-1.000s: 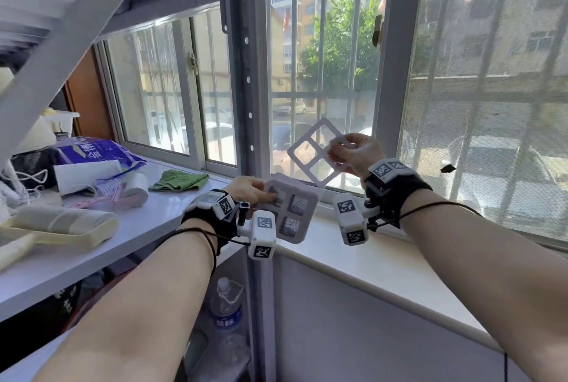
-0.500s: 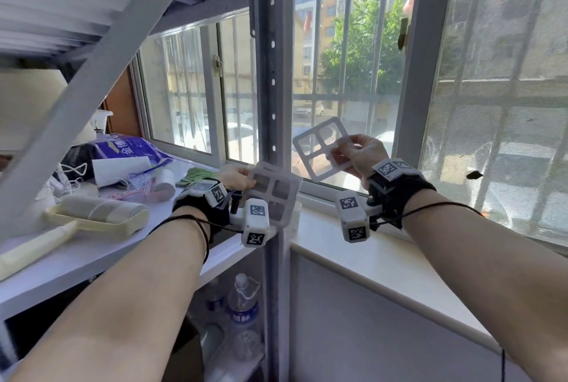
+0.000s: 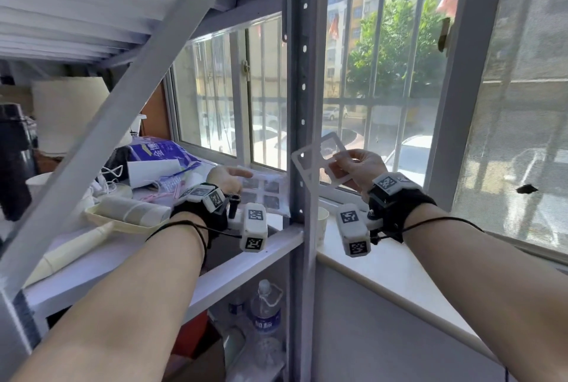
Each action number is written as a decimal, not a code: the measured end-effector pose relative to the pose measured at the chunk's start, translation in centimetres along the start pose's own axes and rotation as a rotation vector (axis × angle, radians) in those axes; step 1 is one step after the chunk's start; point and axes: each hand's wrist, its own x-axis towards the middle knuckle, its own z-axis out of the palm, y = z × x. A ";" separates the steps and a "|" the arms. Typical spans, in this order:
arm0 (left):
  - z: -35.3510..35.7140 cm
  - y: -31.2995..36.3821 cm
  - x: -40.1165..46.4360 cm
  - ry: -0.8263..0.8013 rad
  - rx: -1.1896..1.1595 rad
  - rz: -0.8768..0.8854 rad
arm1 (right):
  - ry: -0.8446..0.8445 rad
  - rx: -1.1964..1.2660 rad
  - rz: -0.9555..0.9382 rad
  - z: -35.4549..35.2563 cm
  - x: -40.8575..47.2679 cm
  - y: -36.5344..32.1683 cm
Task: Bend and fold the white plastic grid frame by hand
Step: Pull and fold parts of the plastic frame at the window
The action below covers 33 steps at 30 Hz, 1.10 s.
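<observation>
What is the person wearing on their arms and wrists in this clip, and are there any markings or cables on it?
Both forearms are bare, with no sleeves. The left hand and right hand each have a black wrist strap carrying white box-shaped modules printed with square black-and-white fiducial markers. A thin black cable loops from each strap along the forearm.

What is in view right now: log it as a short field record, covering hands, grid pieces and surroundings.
left hand: holds a grid panel low over the shelf, left of the post
right hand: pinches a white grid frame raised before the window
pieces: apart, on either side of the grey metal post
grid frame state: tilted, partly hidden behind the post
paper cup: on the sill by the post
water bottle: upright under the shelf
wrists: black straps with marker cubes
</observation>
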 end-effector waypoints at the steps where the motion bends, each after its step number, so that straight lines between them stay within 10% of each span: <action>1: -0.1 -0.4 0.2 0.014 0.001 -0.007 | -0.005 0.005 0.008 0.4 0.2 0.2; 23: 0.6 -1.4 1.7 0.134 0.607 -0.093 | -0.086 0.058 0.109 2.5 0.5 1.9; 33: 1.4 -0.4 0.9 0.121 0.131 0.113 | -0.061 0.045 0.106 1.6 0.3 2.3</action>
